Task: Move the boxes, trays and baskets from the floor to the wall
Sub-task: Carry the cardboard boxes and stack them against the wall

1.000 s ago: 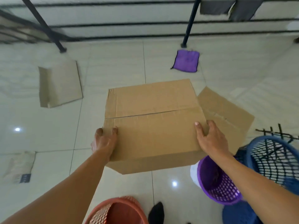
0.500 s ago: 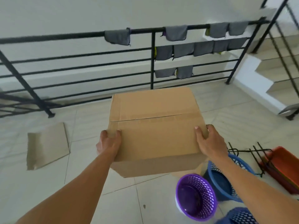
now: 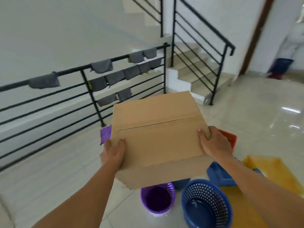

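Glossy floor tiles (image 3: 49,175) lie below a cardboard box (image 3: 158,129), gripped at its sides by left hand (image 3: 112,153) and right hand (image 3: 215,143).

The cardboard box (image 3: 158,137) hides most of the red tray (image 3: 230,137).

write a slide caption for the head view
Left hand and right hand carry a cardboard box above a purple basket and blue basket.

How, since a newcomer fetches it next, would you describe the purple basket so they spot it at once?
Find the carried cardboard box, then look at the floor below its near edge. Two round perforated baskets stand there; the purple basket is the left one, beside the wider blue basket.
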